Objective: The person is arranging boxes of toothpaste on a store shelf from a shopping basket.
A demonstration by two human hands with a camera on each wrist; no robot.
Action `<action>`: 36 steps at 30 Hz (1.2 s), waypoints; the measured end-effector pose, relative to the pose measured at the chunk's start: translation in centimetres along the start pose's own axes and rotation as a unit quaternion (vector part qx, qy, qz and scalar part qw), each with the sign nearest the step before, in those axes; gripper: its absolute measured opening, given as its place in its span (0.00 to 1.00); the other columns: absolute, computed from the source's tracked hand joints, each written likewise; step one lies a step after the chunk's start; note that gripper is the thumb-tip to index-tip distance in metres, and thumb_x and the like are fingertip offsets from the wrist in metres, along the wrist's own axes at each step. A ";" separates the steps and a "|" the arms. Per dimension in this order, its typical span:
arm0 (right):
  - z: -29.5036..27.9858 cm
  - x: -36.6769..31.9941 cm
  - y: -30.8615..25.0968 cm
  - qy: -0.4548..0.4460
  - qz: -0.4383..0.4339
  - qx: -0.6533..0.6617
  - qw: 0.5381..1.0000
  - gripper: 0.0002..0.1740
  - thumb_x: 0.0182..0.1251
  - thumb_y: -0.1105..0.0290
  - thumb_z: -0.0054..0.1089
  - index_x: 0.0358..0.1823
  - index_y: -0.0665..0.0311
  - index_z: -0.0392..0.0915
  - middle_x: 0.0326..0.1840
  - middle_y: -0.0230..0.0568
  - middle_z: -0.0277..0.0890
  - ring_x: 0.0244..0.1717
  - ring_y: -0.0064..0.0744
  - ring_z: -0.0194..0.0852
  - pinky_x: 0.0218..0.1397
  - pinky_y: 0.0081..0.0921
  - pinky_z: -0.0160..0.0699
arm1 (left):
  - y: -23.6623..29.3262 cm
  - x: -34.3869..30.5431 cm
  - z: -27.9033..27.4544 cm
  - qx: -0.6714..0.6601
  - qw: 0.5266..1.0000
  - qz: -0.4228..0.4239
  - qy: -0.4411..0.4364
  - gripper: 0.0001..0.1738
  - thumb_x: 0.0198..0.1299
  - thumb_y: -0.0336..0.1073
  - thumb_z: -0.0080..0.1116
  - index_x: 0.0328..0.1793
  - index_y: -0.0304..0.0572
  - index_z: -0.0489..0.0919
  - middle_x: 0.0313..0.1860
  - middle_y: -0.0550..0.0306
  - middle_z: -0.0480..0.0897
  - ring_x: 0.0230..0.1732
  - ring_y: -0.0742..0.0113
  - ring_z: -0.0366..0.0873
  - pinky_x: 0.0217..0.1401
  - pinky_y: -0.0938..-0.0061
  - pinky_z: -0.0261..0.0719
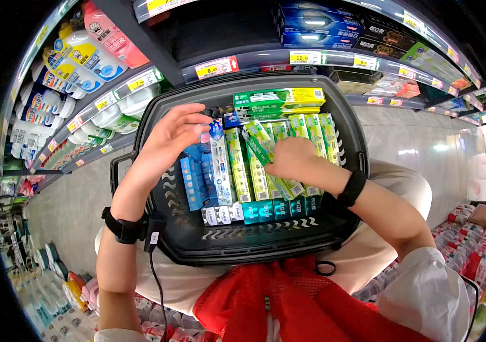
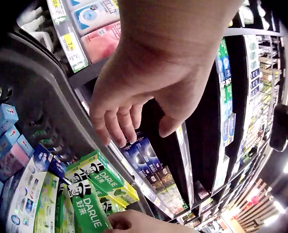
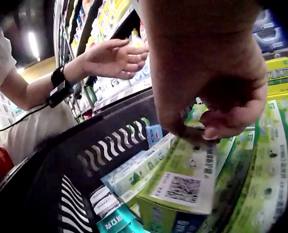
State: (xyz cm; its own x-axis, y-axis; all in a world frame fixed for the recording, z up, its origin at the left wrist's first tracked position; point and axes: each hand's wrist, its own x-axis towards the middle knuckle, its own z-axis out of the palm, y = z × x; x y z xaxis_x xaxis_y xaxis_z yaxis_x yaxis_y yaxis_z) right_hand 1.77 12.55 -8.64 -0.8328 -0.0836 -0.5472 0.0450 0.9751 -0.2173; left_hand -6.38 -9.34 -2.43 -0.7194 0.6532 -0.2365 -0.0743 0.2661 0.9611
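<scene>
A black basket (image 1: 243,255) rests on the person's lap, holding rows of toothpaste boxes. My right hand (image 1: 295,161) pinches a green Darlie toothpaste box (image 1: 258,143), which lies tilted across an upright row of green-yellow boxes (image 1: 237,165). In the right wrist view, thumb and fingers grip the top of this box (image 3: 182,182). My left hand (image 1: 173,135) hovers over the basket's left side, fingers loosely bent and holding nothing. Near it stand blue boxes (image 1: 194,182) and a white-blue box (image 1: 220,171). Behind the row lie more Darlie boxes (image 1: 280,101).
Teal boxes (image 1: 274,211) line the basket's near side. Beyond the basket, a shelf (image 1: 265,61) with price tags carries blue boxes (image 1: 320,25). Detergent bottles (image 1: 89,60) stand on shelves at the left. Packed bottles (image 1: 470,239) sit on the floor at right.
</scene>
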 end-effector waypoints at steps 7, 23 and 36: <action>-1.4 0.4 0.7 -0.196 -0.167 0.452 0.854 0.21 0.59 0.53 0.46 0.22 0.65 0.73 0.16 0.37 0.70 0.14 0.28 0.68 0.22 0.27 0.71 | -0.6 -0.2 -0.1 0.023 0.998 -0.035 0.054 0.22 0.62 0.44 0.47 0.60 0.44 0.65 0.54 0.57 0.71 0.53 0.69 0.70 0.54 0.74 0.67; -6.2 -1.1 4.1 -0.112 -0.213 0.547 0.802 0.25 0.56 0.62 0.58 0.52 0.69 0.69 0.46 0.37 0.72 0.47 0.21 0.68 0.50 0.18 0.66 | 0.1 -0.1 -1.0 -0.082 0.995 -0.025 0.052 0.17 0.61 0.40 0.50 0.54 0.44 0.69 0.48 0.61 0.75 0.47 0.75 0.73 0.48 0.77 0.73; -7.4 -2.1 3.9 0.074 -0.197 0.680 0.703 0.23 0.61 0.57 0.51 0.50 0.68 0.70 0.42 0.40 0.74 0.40 0.28 0.75 0.33 0.23 0.79 | 0.0 0.2 -1.1 -0.179 0.965 0.110 0.156 0.15 0.61 0.34 0.49 0.53 0.40 0.69 0.52 0.57 0.72 0.49 0.72 0.72 0.50 0.74 0.73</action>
State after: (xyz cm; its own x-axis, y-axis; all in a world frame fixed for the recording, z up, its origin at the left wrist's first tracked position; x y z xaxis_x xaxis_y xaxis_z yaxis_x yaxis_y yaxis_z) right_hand -0.37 18.03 -2.31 -0.9721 -0.1717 -0.1599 0.1965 -0.2235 -0.9547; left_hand -7.30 -9.98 -2.33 -0.9141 0.4050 -0.0209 -0.0904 -0.1531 0.9841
